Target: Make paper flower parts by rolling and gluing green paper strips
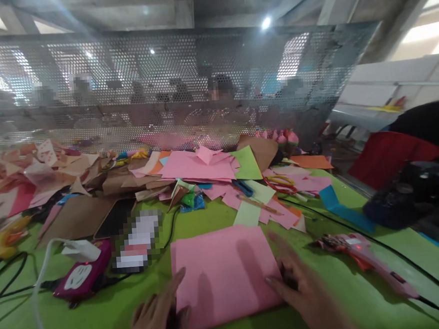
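A folded pink paper (223,274) lies in front of me on the green table, its layers slightly offset at the left and right edges. My left hand (158,311) is at its left edge, with the index fingertip and thumb against the paper. At the right edge is my right hand (311,288), somewhat blurred, its thumb on the top face and the other fingers around the side. To the right of that hand lies a pink hot glue gun (377,264) with a dirty nozzle and a small red light.
A purple power strip (84,279) with a white charger (80,250) and a phone (138,240) lie left. Paper scraps (200,163) pile up behind, near scissors (281,181) and a pencil (260,205). A black cable (391,252) crosses the right side. A perforated metal screen (161,88) stands behind.
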`<state>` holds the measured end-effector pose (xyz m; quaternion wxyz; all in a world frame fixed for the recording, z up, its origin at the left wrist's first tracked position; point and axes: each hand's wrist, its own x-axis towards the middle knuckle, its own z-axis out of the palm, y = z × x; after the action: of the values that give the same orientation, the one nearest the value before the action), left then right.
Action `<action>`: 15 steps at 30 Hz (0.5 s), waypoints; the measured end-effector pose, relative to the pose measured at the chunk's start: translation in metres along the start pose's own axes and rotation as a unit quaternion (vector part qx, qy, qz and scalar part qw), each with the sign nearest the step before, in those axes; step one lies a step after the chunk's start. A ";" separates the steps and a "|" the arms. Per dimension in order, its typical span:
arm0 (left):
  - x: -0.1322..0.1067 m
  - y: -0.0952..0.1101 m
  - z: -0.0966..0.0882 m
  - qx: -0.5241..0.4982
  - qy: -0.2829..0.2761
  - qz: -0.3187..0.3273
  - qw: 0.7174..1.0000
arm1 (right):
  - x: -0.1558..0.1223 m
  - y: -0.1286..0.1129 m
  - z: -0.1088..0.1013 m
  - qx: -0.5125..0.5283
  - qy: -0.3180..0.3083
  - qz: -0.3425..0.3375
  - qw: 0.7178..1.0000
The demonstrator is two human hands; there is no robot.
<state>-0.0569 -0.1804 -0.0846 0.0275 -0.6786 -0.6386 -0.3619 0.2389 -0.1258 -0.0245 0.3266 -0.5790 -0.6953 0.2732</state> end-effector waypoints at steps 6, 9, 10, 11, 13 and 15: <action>-0.010 -0.006 0.008 0.048 -0.004 0.051 0.998 | 0.008 -0.006 -0.005 -0.086 -0.073 -0.005 0.994; -0.011 -0.008 0.011 0.042 0.007 0.052 0.998 | 0.013 -0.009 -0.005 -0.114 -0.062 -0.024 0.991; -0.010 -0.008 0.012 0.041 0.009 0.052 0.998 | 0.015 -0.010 -0.004 -0.122 -0.055 -0.031 0.991; -0.010 -0.009 0.013 0.042 0.009 0.052 0.998 | 0.017 -0.011 -0.003 -0.129 -0.047 -0.038 0.990; -0.010 -0.009 0.015 0.046 0.011 0.056 0.997 | 0.021 -0.011 -0.002 -0.142 -0.037 -0.046 0.988; -0.009 -0.010 0.017 0.060 0.016 0.059 0.996 | 0.024 -0.010 0.000 -0.147 -0.037 -0.042 0.987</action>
<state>-0.0572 -0.1782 -0.1057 0.0994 -0.7065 -0.6172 -0.3317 0.2295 -0.1041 -0.0136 0.2231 -0.5803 -0.7635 0.1749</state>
